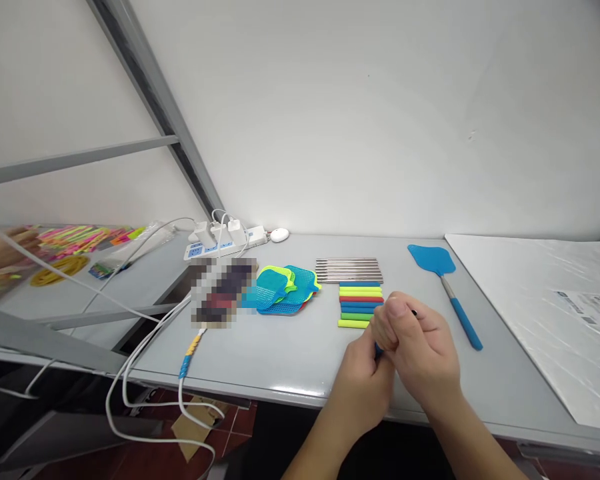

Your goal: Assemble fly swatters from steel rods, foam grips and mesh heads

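Note:
My left hand [366, 377] and my right hand [425, 343] are clasped together above the front part of the table, both closed. Between them shows a bit of a blue handle sleeve [379, 351]; most of it is hidden by my fingers. A small dark tip sticks out by my right hand. Just behind the hands lies a row of coloured handle sleeves [361, 308] in blue, yellow-green, red and green. Beyond that row are several metal rods [349, 268] side by side. To the right rests a fly swatter [465, 323] with blue head and handle.
Loose swatter heads [280, 290] are piled left of the sleeves, beside a blurred-out phone-like object [225, 293]. A power strip [225, 245] with white cables stands behind. A plastic-wrapped white sheet [545, 313] covers the right side. Another person's hand [3, 250] is at far left.

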Demonstrator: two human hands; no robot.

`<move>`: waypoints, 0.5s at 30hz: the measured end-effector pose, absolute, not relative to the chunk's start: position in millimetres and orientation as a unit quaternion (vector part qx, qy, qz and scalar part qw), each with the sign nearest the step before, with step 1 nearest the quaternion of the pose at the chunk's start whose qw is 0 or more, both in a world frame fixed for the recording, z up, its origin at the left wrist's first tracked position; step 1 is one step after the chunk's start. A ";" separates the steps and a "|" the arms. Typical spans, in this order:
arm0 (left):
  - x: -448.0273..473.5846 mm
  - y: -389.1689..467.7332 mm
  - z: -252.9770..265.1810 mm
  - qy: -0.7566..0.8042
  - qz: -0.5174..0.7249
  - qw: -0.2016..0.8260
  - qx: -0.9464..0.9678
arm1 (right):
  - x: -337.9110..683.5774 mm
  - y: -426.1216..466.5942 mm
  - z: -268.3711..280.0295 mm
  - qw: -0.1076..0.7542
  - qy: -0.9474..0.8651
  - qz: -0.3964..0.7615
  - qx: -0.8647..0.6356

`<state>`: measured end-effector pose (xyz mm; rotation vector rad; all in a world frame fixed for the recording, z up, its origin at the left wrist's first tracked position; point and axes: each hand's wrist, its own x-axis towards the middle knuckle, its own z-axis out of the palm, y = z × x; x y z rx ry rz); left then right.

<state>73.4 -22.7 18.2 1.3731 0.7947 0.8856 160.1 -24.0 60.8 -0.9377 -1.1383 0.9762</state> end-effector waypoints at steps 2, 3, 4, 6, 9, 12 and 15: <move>73.5 -22.7 18.6 0.343 0.392 0.613 0.594 | 157.9 -24.9 59.0 0.619 -0.511 0.419 -0.425; 73.5 -22.7 18.8 0.339 0.398 0.611 0.594 | 156.7 -25.2 58.6 0.608 -0.520 0.416 -0.432; 73.5 -22.7 19.2 0.335 0.404 0.610 0.593 | 155.4 -25.4 58.4 0.598 -0.530 0.415 -0.436; 72.9 -22.5 20.7 0.330 0.415 0.612 0.587 | 153.7 -25.5 58.3 0.587 -0.542 0.412 -0.438; 69.8 -21.5 27.4 0.313 0.413 0.630 0.579 | 153.0 -25.9 57.1 0.581 -0.549 0.400 -0.448; 65.3 -19.9 38.0 0.298 0.396 0.652 0.574 | 153.2 -26.8 54.8 0.574 -0.553 0.392 -0.459; 62.2 -18.6 46.7 0.304 0.384 0.660 0.569 | 153.6 -26.9 53.1 0.572 -0.552 0.393 -0.462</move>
